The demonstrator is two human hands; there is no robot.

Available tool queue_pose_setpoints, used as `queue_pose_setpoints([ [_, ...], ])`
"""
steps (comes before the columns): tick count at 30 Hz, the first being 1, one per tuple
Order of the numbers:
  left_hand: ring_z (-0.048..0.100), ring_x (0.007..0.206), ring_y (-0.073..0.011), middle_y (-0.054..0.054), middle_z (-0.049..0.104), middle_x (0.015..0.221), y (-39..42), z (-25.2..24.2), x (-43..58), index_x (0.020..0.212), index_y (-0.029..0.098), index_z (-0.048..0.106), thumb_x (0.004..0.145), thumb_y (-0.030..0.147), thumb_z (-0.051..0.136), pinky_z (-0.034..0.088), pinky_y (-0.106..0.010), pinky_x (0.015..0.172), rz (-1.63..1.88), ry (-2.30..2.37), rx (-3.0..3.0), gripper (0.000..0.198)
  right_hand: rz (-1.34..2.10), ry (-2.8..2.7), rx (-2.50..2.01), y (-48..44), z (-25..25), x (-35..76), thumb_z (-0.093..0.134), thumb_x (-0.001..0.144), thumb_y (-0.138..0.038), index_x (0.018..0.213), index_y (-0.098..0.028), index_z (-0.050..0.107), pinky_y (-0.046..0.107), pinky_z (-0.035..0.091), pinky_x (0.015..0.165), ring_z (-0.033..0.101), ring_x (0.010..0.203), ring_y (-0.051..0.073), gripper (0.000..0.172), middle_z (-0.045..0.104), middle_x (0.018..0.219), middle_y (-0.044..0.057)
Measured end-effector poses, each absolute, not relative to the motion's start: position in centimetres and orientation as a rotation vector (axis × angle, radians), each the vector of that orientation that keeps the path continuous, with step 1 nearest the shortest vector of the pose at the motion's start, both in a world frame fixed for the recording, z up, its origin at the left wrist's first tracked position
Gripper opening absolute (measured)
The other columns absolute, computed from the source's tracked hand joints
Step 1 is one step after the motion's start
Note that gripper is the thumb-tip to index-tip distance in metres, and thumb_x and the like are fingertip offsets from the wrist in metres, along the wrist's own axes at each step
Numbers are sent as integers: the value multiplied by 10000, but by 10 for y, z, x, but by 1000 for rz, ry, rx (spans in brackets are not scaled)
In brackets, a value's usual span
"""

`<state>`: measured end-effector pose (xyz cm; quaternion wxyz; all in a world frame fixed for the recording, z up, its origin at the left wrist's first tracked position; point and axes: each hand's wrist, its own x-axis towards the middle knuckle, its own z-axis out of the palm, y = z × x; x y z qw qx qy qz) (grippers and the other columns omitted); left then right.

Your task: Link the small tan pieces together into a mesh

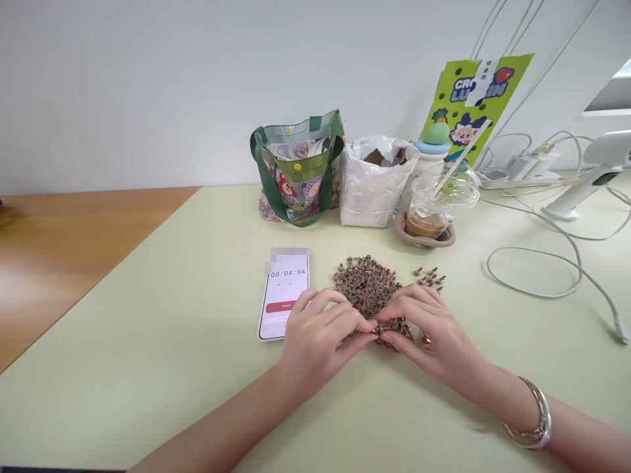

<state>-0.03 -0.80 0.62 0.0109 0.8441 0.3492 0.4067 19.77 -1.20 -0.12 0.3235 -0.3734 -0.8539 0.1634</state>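
A heap of small copper-coloured screws (367, 282), some seemingly with grey washers, lies on the pale green table (172, 341). At its near edge my left hand (318, 335) pinches one end of a small screw (380, 330) between thumb and forefinger. Coming from the other side, my right hand (436, 322) is closed on the same screw, fingertips almost meeting those of the left. Another screw (426, 339) shows by the right palm. Several loose screws (430, 277) lie apart, right of the heap. My fingers hide part of the heap.
A phone (286, 292) running a timer lies beside my left hand. Behind stand a green-handled bag (300, 171), a white plastic bag (369, 197) and a drink cup (428, 217) in a carton holder. A white cable (537, 249) loops at right, near a white stand (576, 190).
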Motion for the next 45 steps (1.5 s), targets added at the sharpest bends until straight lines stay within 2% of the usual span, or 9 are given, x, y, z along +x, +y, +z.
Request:
queue_pose_setpoints([
  [10, 548, 736, -131, 93, 663, 658, -9, 7, -1, 712, 210, 579, 773, 266, 666, 340, -286, 714, 1254, 1047, 2636, 121, 442, -2285, -934, -11, 2, 196, 531, 856, -224, 856, -230, 533, 356, 332, 766, 491, 855, 174, 6, 622, 782, -18],
  [17, 550, 737, -128, 91, 653, 635, -9, 6, 0, 700, 215, 585, 772, 266, 667, 339, -280, 714, 1246, 1036, 2657, 120, 514, -2354, -964, -12, 7, 193, 417, 907, -221, 750, -205, 519, 357, 337, 760, 496, 812, 165, 188, 608, 728, -8],
  [23, 560, 743, -132, 84, 653, 640, -10, 8, 0, 706, 218, 591, 764, 248, 672, 342, -284, 708, 1280, 1101, 2640, 104, 466, -2253, -1041, -17, 11, 193, 488, 869, -244, 897, -218, 549, 363, 387, 779, 529, 856, 184, 72, 642, 827, 25],
  [37, 547, 737, -125, 95, 663, 657, -9, 5, -1, 706, 215, 588, 773, 245, 666, 345, -282, 703, 1250, 1026, 2620, 107, 479, -2320, -908, -9, 0, 198, 507, 872, -243, 835, -226, 536, 347, 359, 748, 509, 837, 176, 50, 621, 760, -9],
  [45, 546, 719, -118, 82, 650, 634, -11, 5, 1, 682, 210, 588, 786, 227, 649, 359, -271, 685, 1275, 1011, 2584, 121, 583, -2318, -886, -8, -1, 197, 487, 881, -233, 816, -217, 542, 330, 402, 726, 511, 818, 167, 86, 618, 765, 1],
])
